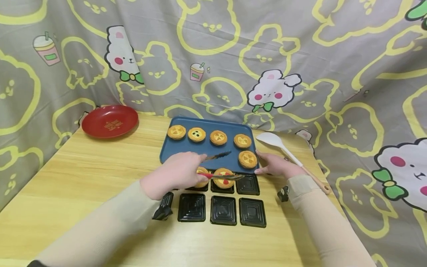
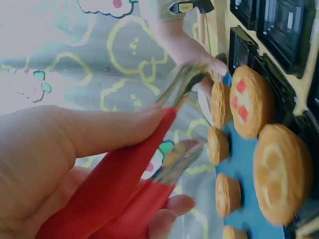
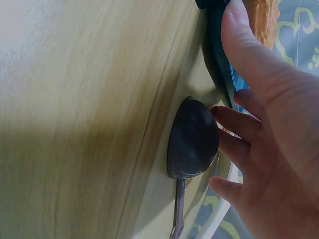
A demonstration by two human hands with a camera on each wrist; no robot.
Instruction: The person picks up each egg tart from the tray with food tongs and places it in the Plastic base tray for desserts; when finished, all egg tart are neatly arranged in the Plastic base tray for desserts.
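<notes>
My left hand [image 1: 178, 170] grips red-handled tongs [image 2: 119, 174], whose metal arms stand apart with nothing between them. In the head view one arm passes over a tart with red pieces [image 1: 223, 178]; the other hangs over the blue tray [image 1: 190, 150]. Beside the red-topped tart, another tart [image 2: 280, 174] lies partly behind my left hand. Both tarts sit on black square bases. My right hand [image 1: 277, 164] rests at the tray's front right corner, thumb on its rim and the other fingers loosely spread. Several tarts [image 1: 218, 137] lie on the tray, mostly along its back.
Several black square bases [image 1: 223, 210] stand in front of the tray. A red plate [image 1: 110, 121] lies at the back left. Right of the tray is a white ladle [image 1: 271, 140] with a wooden handle. A dark spoon-like head [image 3: 193, 139] shows near my right fingers. Patterned cloth hangs behind.
</notes>
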